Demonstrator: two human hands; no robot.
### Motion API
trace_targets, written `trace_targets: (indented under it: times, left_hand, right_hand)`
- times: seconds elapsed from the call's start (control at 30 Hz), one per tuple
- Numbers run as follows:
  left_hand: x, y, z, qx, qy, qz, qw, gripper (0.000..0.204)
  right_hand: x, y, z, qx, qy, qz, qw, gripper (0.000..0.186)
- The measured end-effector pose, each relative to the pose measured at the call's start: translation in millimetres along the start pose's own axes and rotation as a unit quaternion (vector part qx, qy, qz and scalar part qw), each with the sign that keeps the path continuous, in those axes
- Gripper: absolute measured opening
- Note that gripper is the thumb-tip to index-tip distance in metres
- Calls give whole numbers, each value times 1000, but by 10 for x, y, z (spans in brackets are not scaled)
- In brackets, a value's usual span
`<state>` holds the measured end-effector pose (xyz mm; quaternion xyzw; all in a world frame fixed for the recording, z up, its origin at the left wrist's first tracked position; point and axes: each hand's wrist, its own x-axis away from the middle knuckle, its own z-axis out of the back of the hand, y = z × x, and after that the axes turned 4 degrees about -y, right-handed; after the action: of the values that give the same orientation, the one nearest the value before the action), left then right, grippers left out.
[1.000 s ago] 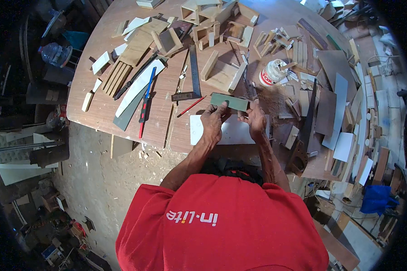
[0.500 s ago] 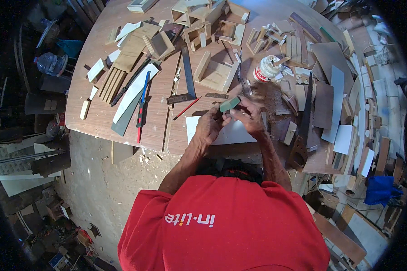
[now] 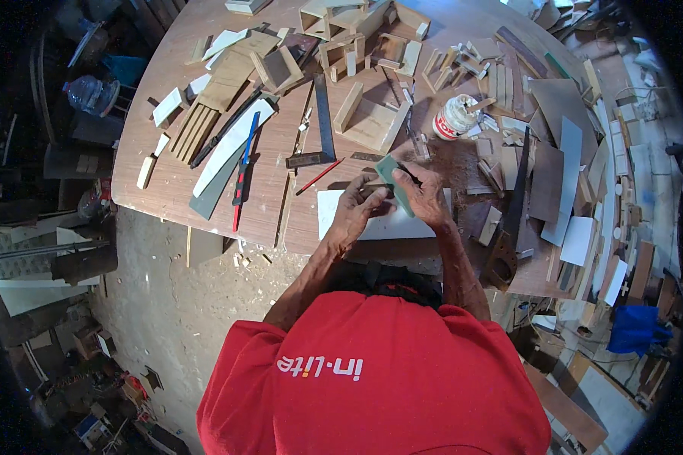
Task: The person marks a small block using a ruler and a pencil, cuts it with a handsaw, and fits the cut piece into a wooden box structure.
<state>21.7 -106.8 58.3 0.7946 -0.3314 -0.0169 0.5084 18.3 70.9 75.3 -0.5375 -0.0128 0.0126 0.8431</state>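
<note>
My right hand (image 3: 425,193) grips a green rectangular piece (image 3: 387,168), now turned lengthwise away from me, with the thumb across its upper face. Just left of it, my left hand (image 3: 360,208) has its fingers curled near the piece's edge; what they hold, if anything, I cannot make out. Both hands are over a white board (image 3: 335,220) at the near edge of the wooden table (image 3: 144,189). A red pencil (image 3: 319,177) and a metal square (image 3: 319,156) lie beyond my left hand, and a small open wooden box (image 3: 368,117) sits farther back.
A white tub (image 3: 451,120) stands among wood offcuts at the back right. A long dark saw (image 3: 512,220) lies along the right. Long white strips (image 3: 224,148), red-and-blue tools (image 3: 243,174) and stacked slats (image 3: 193,136) lie left; several small boxes (image 3: 341,53) crowd the back.
The green piece went from crosswise in both hands to turned lengthwise in my right hand. My left fingers have shifted off its face to its left side.
</note>
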Motion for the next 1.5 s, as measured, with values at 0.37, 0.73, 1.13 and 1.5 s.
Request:
trace_targets:
  times: [0.37,0.73,1.13,1.5]
  left_hand:
    - [-158,-123,-9,-10,134,-122,983,53]
    - [-326,-140,238,53,213,-96,971,49]
    - [-560,-330,377,110,208,-58,970,28]
    - [-852,-215,636,43,287,-7,957,22]
  right_hand:
    - [24,240,-47,-61,-23,-43,997,37]
    - [6,377,-176,-111,-21,-96,989,38]
    - [-192,652,-383,-128,42,-132,982,43]
    - [-62,760,-233,-159,57,-201,965,32]
